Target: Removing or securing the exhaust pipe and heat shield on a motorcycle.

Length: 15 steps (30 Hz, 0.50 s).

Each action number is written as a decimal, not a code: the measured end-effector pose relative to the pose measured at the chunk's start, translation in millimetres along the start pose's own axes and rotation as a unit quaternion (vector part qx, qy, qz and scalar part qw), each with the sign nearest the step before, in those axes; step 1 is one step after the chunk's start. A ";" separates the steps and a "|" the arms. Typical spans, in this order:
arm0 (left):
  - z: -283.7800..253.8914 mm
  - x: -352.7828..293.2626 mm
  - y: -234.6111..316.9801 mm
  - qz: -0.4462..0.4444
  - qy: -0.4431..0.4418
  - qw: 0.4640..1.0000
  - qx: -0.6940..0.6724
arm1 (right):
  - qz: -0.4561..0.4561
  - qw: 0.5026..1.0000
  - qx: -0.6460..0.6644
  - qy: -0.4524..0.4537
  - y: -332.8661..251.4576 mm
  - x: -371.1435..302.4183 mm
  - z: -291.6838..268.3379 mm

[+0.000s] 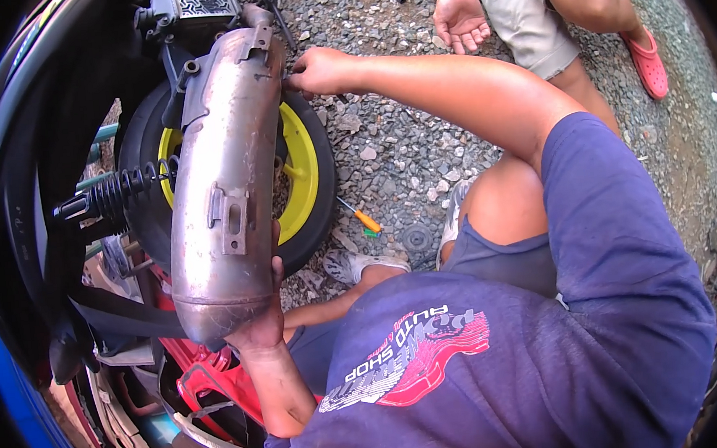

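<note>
A scuffed silver exhaust muffler (226, 150) stands in front of the black tyre (322, 185) and its yellow wheel rim (304, 169). My left hand (261, 320) cups the muffler's rounded lower end from beneath, with the fingers up its right side and partly hidden behind it. At the muffler's upper right edge, my right hand (323, 71) is closed, fingertips pinched together by its side. Whatever those fingertips hold is too small or hidden to make out. A slotted bracket (234, 221) sticks out from the muffler's face.
A coil shock absorber (112, 193) sits left of the wheel. An orange-handled screwdriver (367, 221) lies on the gravel (403, 145). Red panels (214, 374) lie at lower left. Another person's open hand (460, 20) and pink clog (647, 64) appear at upper right.
</note>
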<state>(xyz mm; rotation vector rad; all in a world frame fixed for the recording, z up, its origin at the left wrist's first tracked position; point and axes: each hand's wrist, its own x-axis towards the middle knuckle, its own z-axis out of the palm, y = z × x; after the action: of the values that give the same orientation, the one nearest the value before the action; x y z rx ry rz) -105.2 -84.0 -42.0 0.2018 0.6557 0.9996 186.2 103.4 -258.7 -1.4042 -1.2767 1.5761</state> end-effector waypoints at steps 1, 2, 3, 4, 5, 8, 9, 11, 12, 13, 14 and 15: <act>0.5 1.0 -0.7 -0.002 -0.001 1.000 0.000 | -0.015 0.998 -0.048 0.027 -0.5 -1.8 0.5; 1.0 2.1 -1.4 -0.005 0.000 1.000 0.000 | -0.030 0.993 -0.096 0.055 2.5 -1.0 0.6; 1.6 3.3 -2.2 -0.007 0.002 1.000 0.000 | -0.142 0.974 -0.119 0.131 21.6 10.0 7.5; 1.4 3.0 -2.2 -0.007 0.002 1.000 0.000 | -0.142 0.974 -0.119 0.130 25.6 12.8 12.0; 1.5 3.6 -2.4 -0.008 0.002 1.000 0.001 | -0.155 0.971 -0.105 0.151 29.9 15.5 15.2; 0.7 0.6 0.3 0.003 0.002 1.000 0.005 | -0.064 0.995 -0.023 0.076 6.1 8.0 6.1; 0.8 0.1 0.6 0.004 -0.002 1.000 0.008 | 0.046 0.998 0.043 -0.012 -4.8 -0.9 -0.4; -1.0 -0.1 2.4 0.002 0.000 1.000 0.009 | 0.015 1.000 -0.005 0.022 -7.0 -6.6 1.7; -1.6 -0.1 2.7 0.002 0.002 1.000 0.011 | -0.016 0.997 -0.054 0.054 -9.4 -7.7 3.0; 2.7 5.7 -1.9 -0.013 -0.004 1.000 0.010 | -0.142 0.974 -0.097 0.145 27.3 13.0 6.0; 2.9 4.1 -1.2 -0.009 -0.006 1.000 0.006 | -0.144 0.975 -0.094 0.140 26.3 17.8 13.5; 2.9 2.6 -1.1 -0.008 -0.010 1.000 0.001 | -0.135 0.978 -0.055 0.147 25.1 17.3 18.5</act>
<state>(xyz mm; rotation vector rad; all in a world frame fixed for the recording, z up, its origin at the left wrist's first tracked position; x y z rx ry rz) -101.7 -82.0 -41.2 0.2079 0.6394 0.9804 167.8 107.4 -289.0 -1.4027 -1.3225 1.0882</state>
